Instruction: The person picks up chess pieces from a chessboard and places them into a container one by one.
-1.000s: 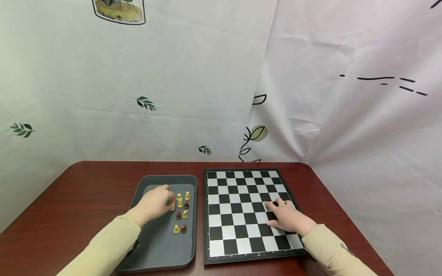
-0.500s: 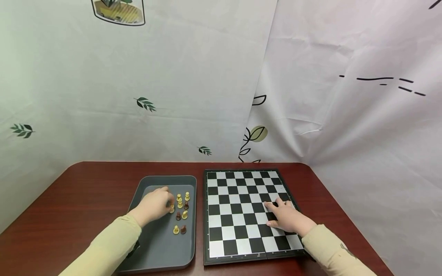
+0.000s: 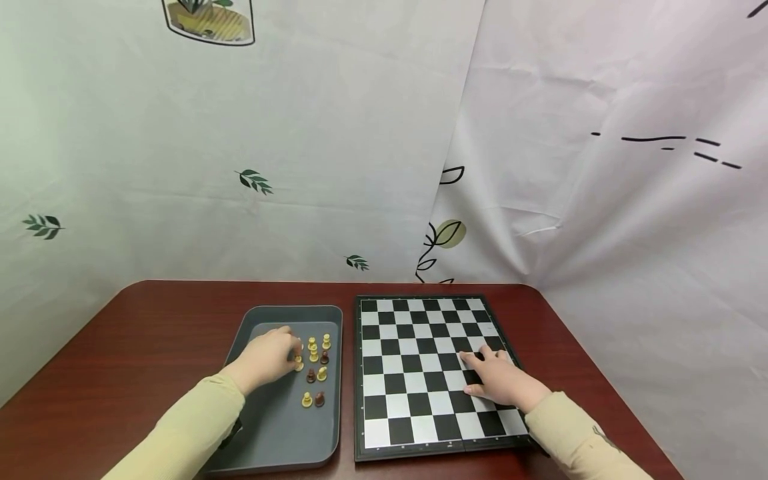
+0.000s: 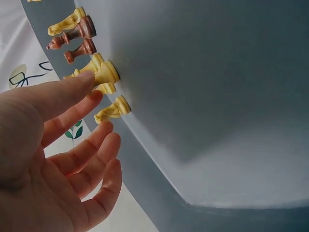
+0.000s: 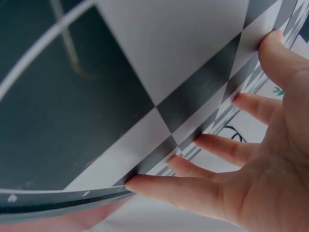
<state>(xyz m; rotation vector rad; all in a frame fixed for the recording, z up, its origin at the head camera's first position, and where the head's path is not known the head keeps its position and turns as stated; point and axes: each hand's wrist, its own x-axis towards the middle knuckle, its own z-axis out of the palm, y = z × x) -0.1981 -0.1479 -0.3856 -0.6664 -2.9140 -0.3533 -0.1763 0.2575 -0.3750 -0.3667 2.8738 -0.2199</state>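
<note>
My left hand is inside the grey tray, pinching a yellow chess piece between thumb and index finger. The other three fingers are spread, loosely bent, close to a yellow knight. Fingers partly cover the pinched piece in the head view. On the black-and-white chessboard, my right hand rests towards the right side. Its fingers are spread, with fingertips at the squares in the right wrist view, and it holds nothing.
Several yellow and brown chess pieces stand in the tray's right half, among them a yellow piece beside a brown one nearer the front. The tray and board lie side by side on a dark red table, with a printed white cloth behind.
The left hand has shifted only very slightly at the yellow chess piece. The right hand stays in the same place on the board.
</note>
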